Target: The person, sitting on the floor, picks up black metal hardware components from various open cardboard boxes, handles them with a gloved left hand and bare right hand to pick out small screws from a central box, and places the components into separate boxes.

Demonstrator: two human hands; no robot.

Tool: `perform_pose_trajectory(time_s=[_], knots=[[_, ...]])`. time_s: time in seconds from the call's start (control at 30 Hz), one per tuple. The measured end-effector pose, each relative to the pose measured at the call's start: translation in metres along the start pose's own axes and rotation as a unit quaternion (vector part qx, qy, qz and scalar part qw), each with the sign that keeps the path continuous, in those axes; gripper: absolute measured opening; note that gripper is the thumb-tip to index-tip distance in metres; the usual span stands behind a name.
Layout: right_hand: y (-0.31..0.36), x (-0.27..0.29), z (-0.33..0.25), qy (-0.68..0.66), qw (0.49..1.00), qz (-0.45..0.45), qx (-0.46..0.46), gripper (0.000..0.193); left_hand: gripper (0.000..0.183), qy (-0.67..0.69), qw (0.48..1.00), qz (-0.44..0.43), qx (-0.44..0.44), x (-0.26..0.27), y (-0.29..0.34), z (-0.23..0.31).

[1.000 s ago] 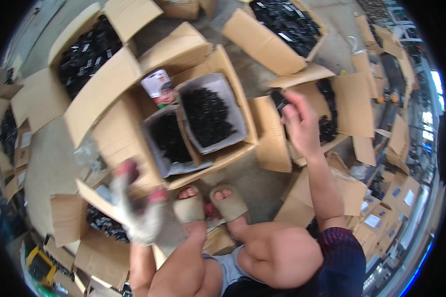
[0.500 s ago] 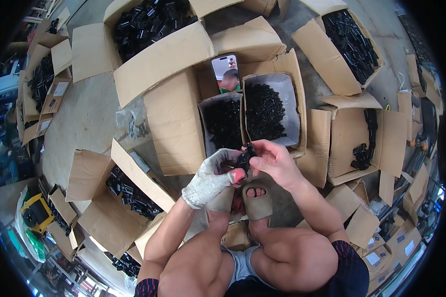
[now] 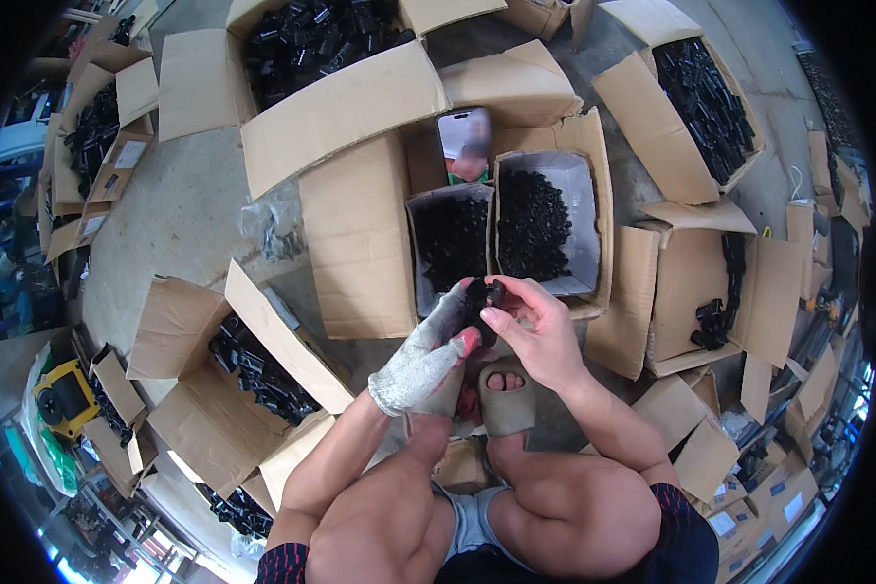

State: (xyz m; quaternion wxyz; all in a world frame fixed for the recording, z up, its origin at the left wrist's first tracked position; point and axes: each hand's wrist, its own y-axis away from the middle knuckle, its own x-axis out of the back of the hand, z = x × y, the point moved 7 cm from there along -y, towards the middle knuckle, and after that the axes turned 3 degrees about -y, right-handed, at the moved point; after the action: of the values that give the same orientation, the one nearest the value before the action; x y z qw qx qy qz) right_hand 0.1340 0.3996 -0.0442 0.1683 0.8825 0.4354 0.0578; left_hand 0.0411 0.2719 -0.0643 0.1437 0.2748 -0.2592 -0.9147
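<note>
In the grey-white glove with dark and red fingertips, my left hand (image 3: pixel 428 352) is closed round a small black plastic part (image 3: pixel 493 292). My bare right hand (image 3: pixel 538 331) pinches the same part from the other side, fingers and thumb bent about it. Much of the part is hidden by the fingers, so its exact shape cannot be made out. Just beyond my hands, two lined trays stand side by side in a cardboard box (image 3: pixel 355 238). Small black pieces fill the left tray (image 3: pixel 453 238) and the right tray (image 3: pixel 535 224).
A phone (image 3: pixel 465 146) leans behind the trays. Large cartons of black parts stand at the far left (image 3: pixel 341 88), far right (image 3: pixel 642 127) and near left (image 3: pixel 195 428). One carton at right (image 3: pixel 774 292) holds a few black parts. A plastic bag (image 3: pixel 268 224) lies on the floor.
The view has shifted slightly. Both hands stay together on the part; my left hand has turned more upright, its fingers pointing further forward.
</note>
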Motion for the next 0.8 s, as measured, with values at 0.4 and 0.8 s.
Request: perform_pose_trajectory(time_s=[0.4,0.8], knots=[[0.002,0.000,-0.002,-0.053,0.998,-0.019,-0.024,0.050,0.084,0.048,0.998,0.013,-0.024,-0.003,-0.001,0.005],[0.008,0.005,-0.013,-0.056,0.997,0.016,-0.041,0.041,0.079,-0.044,0.990,0.068,-0.112,-0.001,0.006,0.004]])
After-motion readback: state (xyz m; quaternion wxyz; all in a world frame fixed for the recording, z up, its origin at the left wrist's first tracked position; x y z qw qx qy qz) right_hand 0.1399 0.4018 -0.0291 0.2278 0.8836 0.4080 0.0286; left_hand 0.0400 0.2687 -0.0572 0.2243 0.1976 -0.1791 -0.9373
